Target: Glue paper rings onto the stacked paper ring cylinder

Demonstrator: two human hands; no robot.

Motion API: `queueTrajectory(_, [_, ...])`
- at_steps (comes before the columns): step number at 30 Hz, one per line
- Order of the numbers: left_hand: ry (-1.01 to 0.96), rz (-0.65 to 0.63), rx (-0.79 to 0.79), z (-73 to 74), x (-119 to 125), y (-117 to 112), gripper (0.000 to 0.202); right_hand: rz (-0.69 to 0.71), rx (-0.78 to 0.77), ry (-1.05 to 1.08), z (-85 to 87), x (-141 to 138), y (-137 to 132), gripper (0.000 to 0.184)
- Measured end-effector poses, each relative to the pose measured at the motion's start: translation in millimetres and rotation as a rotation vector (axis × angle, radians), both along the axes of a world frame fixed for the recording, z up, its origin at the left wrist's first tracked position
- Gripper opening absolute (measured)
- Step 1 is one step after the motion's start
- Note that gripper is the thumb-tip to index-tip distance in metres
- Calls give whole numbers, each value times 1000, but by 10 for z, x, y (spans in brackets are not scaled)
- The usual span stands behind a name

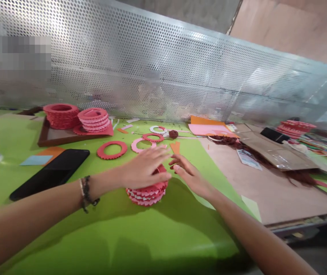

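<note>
Left hand [146, 168] flattened over one ring stack [146, 196] on green table [163, 233], contact unclear, right hand [190, 177] unclenched just beside, four loose rings [112, 157] beyond, one phone [53, 172], printed card [249, 159] illegible.

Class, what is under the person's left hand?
Beneath the left hand is a stack of notched red and pink pieces. Its front edges show; the hand covers most of its top, hiding the centre.
</note>
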State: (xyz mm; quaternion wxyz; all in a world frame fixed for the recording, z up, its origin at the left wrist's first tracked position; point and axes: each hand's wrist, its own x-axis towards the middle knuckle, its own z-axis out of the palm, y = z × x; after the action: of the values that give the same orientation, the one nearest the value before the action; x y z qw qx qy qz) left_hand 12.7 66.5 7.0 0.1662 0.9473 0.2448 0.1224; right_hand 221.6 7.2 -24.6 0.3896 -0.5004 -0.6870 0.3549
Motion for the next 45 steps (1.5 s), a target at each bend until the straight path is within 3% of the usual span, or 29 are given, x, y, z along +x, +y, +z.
queueTrajectory(2, [100, -63, -13, 0, 92, -72, 76, -17, 3, 9, -6, 26, -12, 54])
queueTrajectory(6, [164, -26, -58, -25, 122, -122, 76, -64, -1, 0, -14, 81, -46, 46])
queueTrajectory(11, [176, -13, -70, -38, 118, -143, 76, -92, -1, 26, -17, 69, -95, 49])
queueTrajectory(17, [66, -39, -20, -103, 91, -146, 69, -98, -1, 15, 22, 29, -118, 50])
queueTrajectory(22, [-16, -43, -86, -108, 60, -75, 72, -101, 43, -35, 2, 61, -62, 44])
queueTrajectory(27, [-326, -46, -112, -90, -211, 68, 87, 6, 114, -151, -4, 134, -54, 46])
queueTrajectory(30, [-294, -19, -100, -182, -545, 123, 112, 140, 104, -202, 1, 117, -86, 64])
queueTrajectory(33, [-112, 89, -312, -307, -789, 79, 133, 243, 69, -212, -18, 36, -84, 83])
queueTrajectory(35, [-62, 169, -401, -353, -832, 12, 136, 257, 80, -206, -26, -30, -52, 84])
queueTrajectory(42, [-414, 154, -651, -346, -806, 2, 122, 233, 229, -177, 167, -201, 170, 68])
queueTrajectory(45, [-537, 133, -756, -416, -874, 58, 120, 243, 416, -118, 242, -242, 226, 52])
